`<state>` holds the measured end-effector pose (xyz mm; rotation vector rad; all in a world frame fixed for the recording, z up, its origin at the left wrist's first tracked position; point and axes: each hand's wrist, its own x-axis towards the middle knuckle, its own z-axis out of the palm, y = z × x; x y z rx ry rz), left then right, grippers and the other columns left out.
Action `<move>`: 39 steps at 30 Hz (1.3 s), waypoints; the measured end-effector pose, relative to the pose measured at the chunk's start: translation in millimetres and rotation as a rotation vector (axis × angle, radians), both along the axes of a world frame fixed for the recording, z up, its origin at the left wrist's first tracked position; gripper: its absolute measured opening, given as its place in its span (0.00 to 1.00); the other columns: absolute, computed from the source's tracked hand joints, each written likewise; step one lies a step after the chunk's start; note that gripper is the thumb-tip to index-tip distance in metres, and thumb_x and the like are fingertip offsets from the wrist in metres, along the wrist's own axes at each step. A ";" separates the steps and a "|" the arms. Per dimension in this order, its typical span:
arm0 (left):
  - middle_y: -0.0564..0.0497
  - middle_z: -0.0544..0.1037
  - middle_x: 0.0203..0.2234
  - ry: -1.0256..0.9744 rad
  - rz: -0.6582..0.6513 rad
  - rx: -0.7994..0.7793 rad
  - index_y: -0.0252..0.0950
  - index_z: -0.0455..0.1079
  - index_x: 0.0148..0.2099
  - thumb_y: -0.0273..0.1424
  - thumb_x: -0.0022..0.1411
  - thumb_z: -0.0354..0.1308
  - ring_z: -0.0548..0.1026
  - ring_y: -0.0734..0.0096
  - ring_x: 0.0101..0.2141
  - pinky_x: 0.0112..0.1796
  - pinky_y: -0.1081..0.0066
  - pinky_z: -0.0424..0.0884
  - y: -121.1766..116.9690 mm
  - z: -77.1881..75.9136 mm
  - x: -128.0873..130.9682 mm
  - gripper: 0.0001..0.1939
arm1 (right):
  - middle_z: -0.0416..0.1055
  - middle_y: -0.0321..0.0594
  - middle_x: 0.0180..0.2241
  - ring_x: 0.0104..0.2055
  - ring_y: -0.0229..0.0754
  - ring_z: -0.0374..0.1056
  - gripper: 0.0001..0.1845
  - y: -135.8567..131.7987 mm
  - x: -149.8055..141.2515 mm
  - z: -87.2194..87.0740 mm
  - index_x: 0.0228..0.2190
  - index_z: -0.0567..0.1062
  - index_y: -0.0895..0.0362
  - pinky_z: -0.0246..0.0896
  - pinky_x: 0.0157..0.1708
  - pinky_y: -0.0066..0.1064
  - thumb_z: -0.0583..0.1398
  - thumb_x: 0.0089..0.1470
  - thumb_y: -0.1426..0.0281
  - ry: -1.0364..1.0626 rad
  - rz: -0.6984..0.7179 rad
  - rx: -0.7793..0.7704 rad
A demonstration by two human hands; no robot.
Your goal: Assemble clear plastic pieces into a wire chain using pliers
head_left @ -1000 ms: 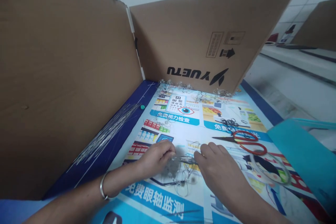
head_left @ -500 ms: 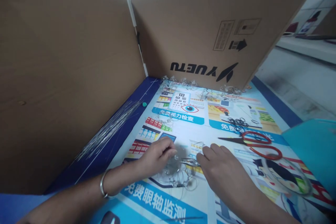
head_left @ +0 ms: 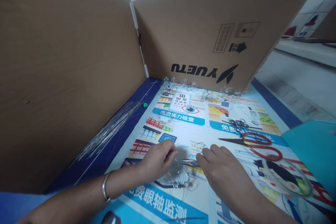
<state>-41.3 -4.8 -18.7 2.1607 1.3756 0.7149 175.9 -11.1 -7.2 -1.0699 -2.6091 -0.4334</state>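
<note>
My left hand (head_left: 159, 158), with a silver bangle on its wrist, is closed in a pinch at the middle of the printed sheet. What lies between its fingertips is too small to make out. My right hand (head_left: 219, 168) is closed around a pair of pliers (head_left: 189, 162), whose narrow metal jaws point left toward the left fingers. Just below and between the hands lies a tangle of thin wire with clear beads (head_left: 181, 181). The pliers' handles are hidden in my right palm.
Red-handled scissors (head_left: 258, 143) lie on the right near black rings (head_left: 237, 124). A bundle of straight wires (head_left: 107, 129) rests at left. Beaded wire pieces (head_left: 181, 83) line the foot of the cardboard wall (head_left: 183, 35). A wire coil (head_left: 306, 182) sits at far right.
My left hand has turned slightly and its fingers have shifted a little. The right hand and pliers stay almost where they were. The view has tilted slightly.
</note>
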 end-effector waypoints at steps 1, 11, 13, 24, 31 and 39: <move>0.53 0.66 0.23 0.004 -0.007 0.016 0.37 0.58 0.30 0.27 0.60 0.46 0.64 0.72 0.24 0.26 0.74 0.56 -0.4 -0.7 0.1 0.06 | 0.63 0.37 0.24 0.29 0.43 0.53 0.10 -0.2 0.1 0.4 0.24 0.66 0.55 0.42 0.30 0.35 0.59 0.40 0.81 -0.007 0.003 -0.003; 0.54 0.64 0.22 -0.098 0.082 -0.065 0.37 0.56 0.33 0.31 0.64 0.41 0.63 0.70 0.24 0.26 0.72 0.56 -6.2 -6.7 2.5 0.07 | 0.64 0.38 0.26 0.30 0.43 0.54 0.08 -0.7 -0.1 4.5 0.26 0.67 0.55 0.41 0.30 0.35 0.60 0.41 0.78 -0.049 -0.001 0.038; 0.53 0.64 0.24 -0.149 0.055 -0.070 0.37 0.56 0.33 0.32 0.65 0.41 0.63 0.70 0.25 0.27 0.72 0.58 -5.8 -7.5 0.8 0.08 | 0.64 0.38 0.26 0.30 0.43 0.54 0.09 -1.0 0.8 3.6 0.25 0.67 0.55 0.41 0.30 0.35 0.60 0.41 0.79 -0.054 -0.023 0.023; 0.56 0.61 0.21 -0.411 -0.011 -0.274 0.36 0.59 0.29 0.33 0.62 0.47 0.60 0.74 0.24 0.27 0.75 0.58 3.6 11.3 -4.2 0.10 | 0.64 0.37 0.24 0.29 0.42 0.54 0.10 3.3 2.6 -6.0 0.22 0.70 0.54 0.41 0.30 0.34 0.59 0.40 0.82 0.032 -0.105 -0.105; 0.53 0.65 0.24 -0.349 -0.075 -0.151 0.35 0.62 0.27 0.31 0.61 0.49 0.64 0.72 0.28 0.32 0.73 0.60 9.4 11.8 -9.3 0.10 | 0.65 0.37 0.24 0.29 0.43 0.55 0.09 3.6 4.1 -6.4 0.22 0.70 0.54 0.42 0.31 0.34 0.60 0.39 0.80 0.084 -0.085 -0.150; 0.51 0.69 0.26 -0.288 -0.164 -0.045 0.34 0.64 0.28 0.26 0.60 0.50 0.67 0.72 0.30 0.33 0.73 0.62 10.4 10.5 -16.2 0.08 | 0.64 0.37 0.24 0.30 0.43 0.56 0.09 5.9 7.4 -0.8 0.23 0.71 0.54 0.43 0.31 0.33 0.58 0.40 0.81 0.135 -0.083 -0.166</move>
